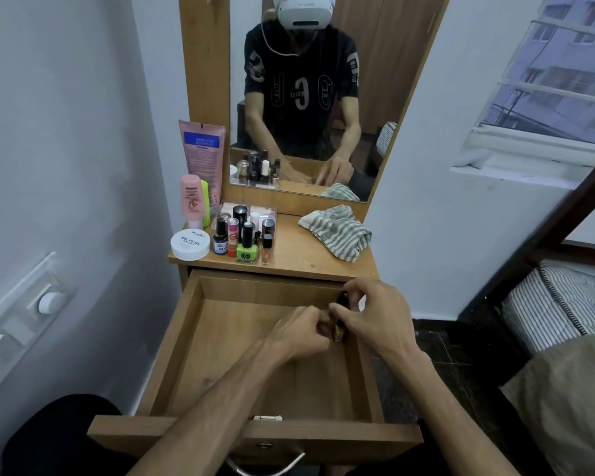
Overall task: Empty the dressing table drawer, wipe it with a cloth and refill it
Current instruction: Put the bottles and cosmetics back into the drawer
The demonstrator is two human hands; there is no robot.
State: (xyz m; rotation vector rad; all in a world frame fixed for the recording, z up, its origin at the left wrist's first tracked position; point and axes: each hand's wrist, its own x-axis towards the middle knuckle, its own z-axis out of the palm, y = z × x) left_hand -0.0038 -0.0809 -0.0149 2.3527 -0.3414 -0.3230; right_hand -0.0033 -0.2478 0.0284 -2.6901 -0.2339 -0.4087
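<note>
Lower centre of the frame: drawer (186,341) pulled fully out, bare wooden floor showing, metal handle (268,466) at the bottom edge. Above the drawer's right side, both hands meeting on one small dark bottle (339,321) with a gold-coloured lower part. Right hand (375,317) curled over the bottle's black cap from above, fingertips pinching it. Left hand (303,333) pinching the lower part from the left, fingers bent in tight. Bottle roughly upright, slightly tilted, close to the drawer's right wall; touching the drawer floor or held just above it, cannot tell.

Centre of the frame: tabletop (299,255) just behind the drawer. Left on the tabletop, a close cluster of cosmetics: white round tub (190,244) at the front corner, green nail polish (246,249) beside it, several small dark-capped bottles around, pink bottle (190,197) and tall pink tube (202,149) at the back against the wooden frame. Right on the tabletop, crumpled striped cloth (337,231), well apart from the cosmetics.

Upper centre: mirror (385,108) reflecting a person in a dark printed shirt and a white headset. Upper right: window (547,91). Lower right: striped bedding (557,304). Left edge: wall switch panel (24,304).
</note>
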